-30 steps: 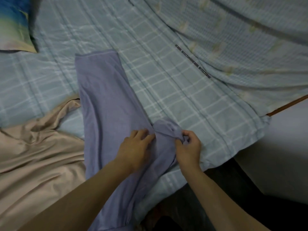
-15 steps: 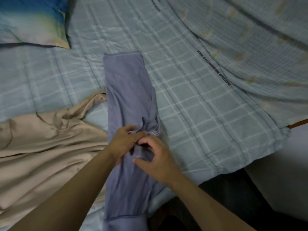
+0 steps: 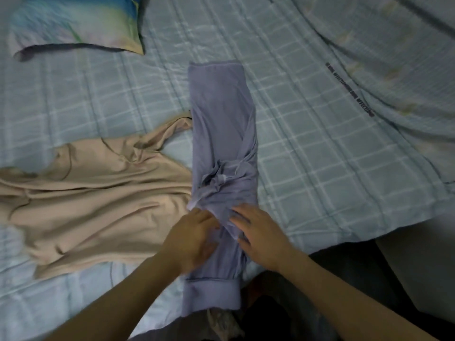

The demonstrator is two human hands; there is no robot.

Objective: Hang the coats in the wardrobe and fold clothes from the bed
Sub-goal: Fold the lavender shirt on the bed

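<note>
I see the lilac garment (image 3: 221, 114) lying as a long narrow strip on the bed (image 3: 320, 156), bunched at its middle, with its near end at the bed's edge. My left hand (image 3: 194, 239) and right hand (image 3: 261, 232) both rest flat on its lower part, fingers (image 3: 240, 210) released and straight, grasping nothing. A beige garment (image 3: 98, 205) touches its left side, and a pillow (image 3: 78, 23) lies at the far left.
</note>
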